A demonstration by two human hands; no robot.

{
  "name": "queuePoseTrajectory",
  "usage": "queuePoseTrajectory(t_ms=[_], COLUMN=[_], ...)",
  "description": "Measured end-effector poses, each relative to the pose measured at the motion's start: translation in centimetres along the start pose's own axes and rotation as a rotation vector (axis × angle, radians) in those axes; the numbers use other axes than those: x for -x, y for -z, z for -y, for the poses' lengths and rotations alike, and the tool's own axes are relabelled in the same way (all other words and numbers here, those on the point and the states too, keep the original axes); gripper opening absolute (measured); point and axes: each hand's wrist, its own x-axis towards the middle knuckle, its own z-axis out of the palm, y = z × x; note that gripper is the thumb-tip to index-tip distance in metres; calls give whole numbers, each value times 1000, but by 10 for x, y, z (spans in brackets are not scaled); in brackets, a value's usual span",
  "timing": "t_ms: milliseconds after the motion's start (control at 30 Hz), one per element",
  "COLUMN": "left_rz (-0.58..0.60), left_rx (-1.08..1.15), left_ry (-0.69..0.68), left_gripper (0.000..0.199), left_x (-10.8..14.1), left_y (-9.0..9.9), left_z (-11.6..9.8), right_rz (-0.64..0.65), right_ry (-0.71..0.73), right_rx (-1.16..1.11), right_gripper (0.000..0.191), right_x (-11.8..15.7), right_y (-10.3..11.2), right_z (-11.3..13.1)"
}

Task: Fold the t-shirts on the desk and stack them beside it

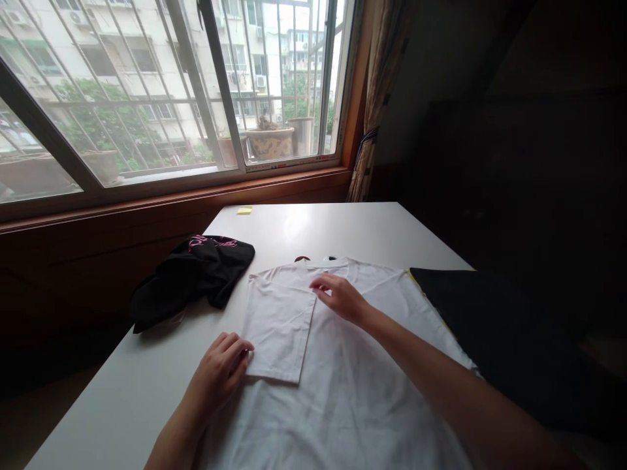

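A white T-shirt point(362, 365) lies spread on the table, its neckline at the far side. Its left sleeve point(279, 329) is folded inward over the body, with the stitched hem running down the right edge of the flap. My left hand point(224, 362) is closed at the shirt's left edge, fingertips and thumb pinching the fabric by the lower part of the fold. At the far hem corner of that sleeve, my right hand point(340, 297) is closed, thumb and fingertips on the cloth. The right forearm crosses over the shirt's right half and hides part of it.
A crumpled black garment point(196, 277) with pink lettering hangs partly over the left edge of the white table point(337, 228). A dark cloth point(494, 333) with a yellow edge lies at the right. Near the far left corner is a yellow sticky note point(244, 211). A barred window stands beyond.
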Motion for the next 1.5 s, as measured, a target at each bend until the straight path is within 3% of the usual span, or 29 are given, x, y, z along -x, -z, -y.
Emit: queuePoseTrajectory(t_ms=[167,300,467,700,1500], left_rz=[2,11,16,0,-10], left_rx=[2,6,3,19,-54], left_ry=[33,57,62,75,14], left_gripper=[16,16,15,17,16], left_x=[0,0,1,2,1], left_y=[-2,-2,-3,-4,-5], left_z=[-1,-3,-3,-4,1], right_rz=[-87,-163,-132,-61,-76], right_ry=[-154,-281,-381,-405,-357], right_rx=[79,236,383,356,266], right_gripper=[19,26,31,29,23], right_x=[61,98,120,119,125], right_y=[74,106,99,90,92], right_z=[-35,-63,-79,-80,-83])
